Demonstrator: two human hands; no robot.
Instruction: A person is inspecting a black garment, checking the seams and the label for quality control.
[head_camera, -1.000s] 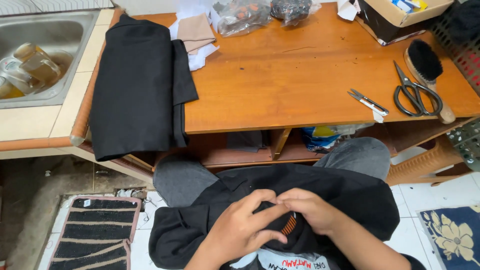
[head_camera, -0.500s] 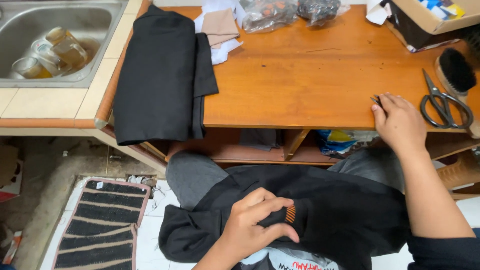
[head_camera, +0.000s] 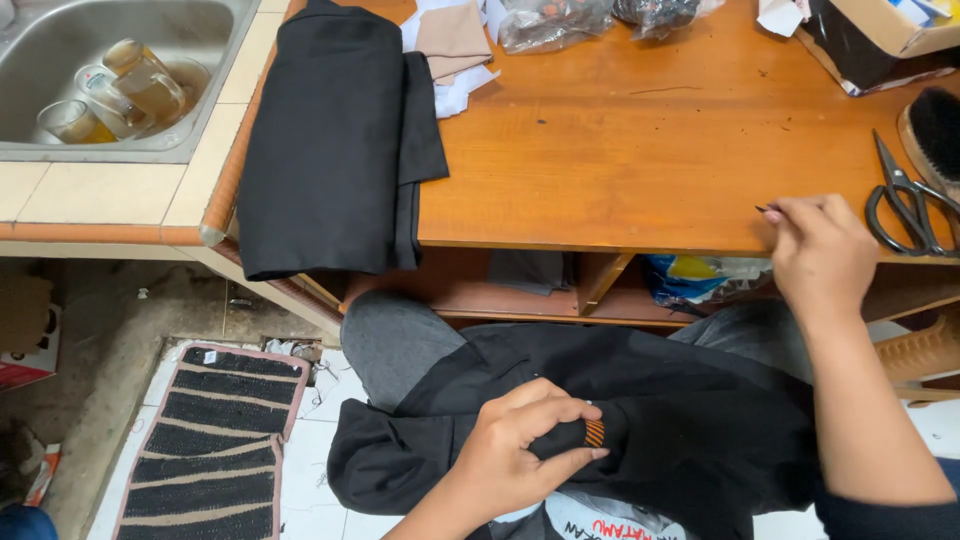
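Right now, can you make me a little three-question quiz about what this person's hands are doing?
1. True or false: the left hand pinches the black garment on the lap near an orange striped tab.
2. What is the right hand holding? A) scissors B) a small thin tool C) a brush
3. What lies folded on the wooden table beside the sink?

Key:
1. True.
2. B, a small thin tool; the scissors lie untouched next to it.
3. A folded black cloth.
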